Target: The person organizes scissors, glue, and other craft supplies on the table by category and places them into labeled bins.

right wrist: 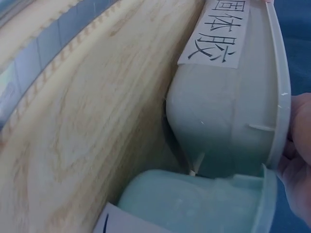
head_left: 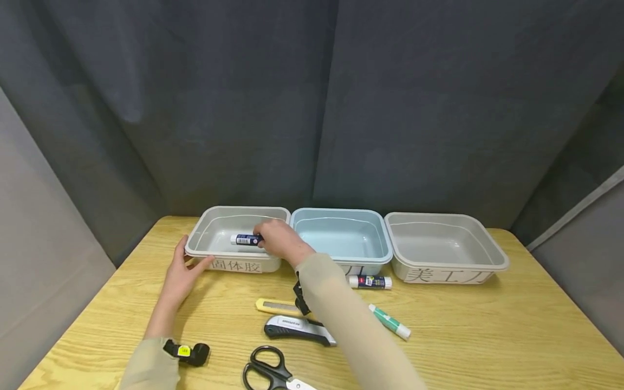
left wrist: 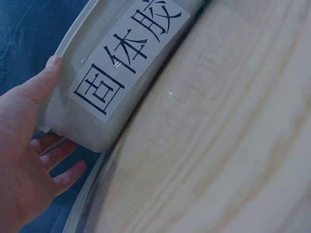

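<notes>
Inside the left grey bin [head_left: 248,265], my right hand [head_left: 280,238] grips a glue stick [head_left: 244,239] with a dark blue label and white end, held lengthwise above the bin floor. My left hand [head_left: 179,276] holds the same bin by its front left corner, thumb on the front and fingers round the side. In the left wrist view the left hand [left wrist: 29,145] sits beside the bin's paper label [left wrist: 129,60]. The right wrist view catches only part of the right hand [right wrist: 299,145] behind the bin's rim; the glue stick is hidden there.
A light blue bin [head_left: 341,257] and another grey bin [head_left: 448,265] stand to the right. On the table lie a blue-labelled glue stick [head_left: 370,281], a green glue stick [head_left: 390,322], a yellow utility knife [head_left: 278,307], a black-and-silver utility knife [head_left: 298,329] and scissors [head_left: 275,374].
</notes>
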{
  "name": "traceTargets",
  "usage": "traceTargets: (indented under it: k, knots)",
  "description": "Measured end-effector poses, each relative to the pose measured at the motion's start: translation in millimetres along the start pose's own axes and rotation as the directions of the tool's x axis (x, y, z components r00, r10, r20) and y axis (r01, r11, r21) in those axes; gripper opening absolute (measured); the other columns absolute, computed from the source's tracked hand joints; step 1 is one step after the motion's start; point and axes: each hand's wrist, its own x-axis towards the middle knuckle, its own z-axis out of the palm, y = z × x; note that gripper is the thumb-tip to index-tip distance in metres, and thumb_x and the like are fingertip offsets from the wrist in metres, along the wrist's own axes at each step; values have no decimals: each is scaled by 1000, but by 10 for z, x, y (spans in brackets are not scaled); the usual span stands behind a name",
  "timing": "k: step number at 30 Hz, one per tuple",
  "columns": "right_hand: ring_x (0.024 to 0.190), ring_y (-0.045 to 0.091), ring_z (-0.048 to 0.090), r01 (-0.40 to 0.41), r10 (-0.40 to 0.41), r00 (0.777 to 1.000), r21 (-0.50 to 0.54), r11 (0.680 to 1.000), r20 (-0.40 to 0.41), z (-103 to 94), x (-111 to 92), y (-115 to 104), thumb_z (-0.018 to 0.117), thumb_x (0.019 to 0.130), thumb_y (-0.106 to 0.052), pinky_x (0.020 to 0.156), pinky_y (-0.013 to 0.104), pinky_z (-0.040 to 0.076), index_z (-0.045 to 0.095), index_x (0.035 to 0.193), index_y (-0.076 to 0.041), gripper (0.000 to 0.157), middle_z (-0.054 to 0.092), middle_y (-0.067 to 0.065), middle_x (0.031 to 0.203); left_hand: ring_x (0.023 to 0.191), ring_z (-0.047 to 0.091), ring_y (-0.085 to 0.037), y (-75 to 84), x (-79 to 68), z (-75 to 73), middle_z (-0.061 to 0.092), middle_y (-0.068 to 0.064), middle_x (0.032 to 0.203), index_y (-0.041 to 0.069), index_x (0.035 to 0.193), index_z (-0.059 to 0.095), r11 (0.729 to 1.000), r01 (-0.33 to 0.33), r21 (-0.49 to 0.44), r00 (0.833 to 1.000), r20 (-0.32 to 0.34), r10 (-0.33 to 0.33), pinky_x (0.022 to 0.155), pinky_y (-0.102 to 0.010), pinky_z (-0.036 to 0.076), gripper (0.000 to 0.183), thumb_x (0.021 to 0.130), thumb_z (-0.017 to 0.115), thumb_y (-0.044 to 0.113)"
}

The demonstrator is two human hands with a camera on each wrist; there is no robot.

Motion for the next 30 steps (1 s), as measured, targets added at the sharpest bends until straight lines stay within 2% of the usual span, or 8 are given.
traceTargets:
  k: [7, 12, 21, 30]
  knots:
    - [84, 11, 58, -13, 13, 1000, 27, 1000, 21, 80, 79, 17, 64, 85, -20, 79, 26, 47, 68, 104, -14, 20, 67, -1, 98, 127, 32, -36, -2, -7, 12, 24, -21, 145, 12, 147, 1, 1000, -3, -14, 1000, -13, 3, 103, -50, 32, 92, 84, 63, 36]
    - [87, 11, 57, -55, 51, 997, 57, 997, 62, 87, 118, 21, 65, 84, -20, 82, 25, 46, 67, 105, -13, 22, 66, -1, 100, 127, 31, -36, 12, 1, 11, 23, -21, 146, 11, 147, 1, 1000, -4, -16, 1000, -6, 4, 103, -49, 32, 92, 84, 63, 38]
    - [93, 14, 59, -77, 73, 991, 38, 996, 110, 108, 152, 2, 65, 84, -19, 85, 26, 47, 68, 106, -12, 23, 67, 1, 102, 128, 30, -37, -9, 7, 8, 22, -21, 146, 13, 147, -1, 1000, 13, -8, 1000, -6, -13, 103, -49, 32, 93, 84, 62, 40]
    - [96, 14, 59, -84, 80, 991, 28, 996, 105, 82, 134, -8, 62, 85, -11, 85, 26, 48, 66, 110, -12, 25, 66, 2, 104, 128, 30, -37, -17, 22, 10, 22, -20, 146, 13, 147, -1, 1000, 15, -2, 1000, -10, -15, 103, -48, 32, 94, 84, 62, 40]
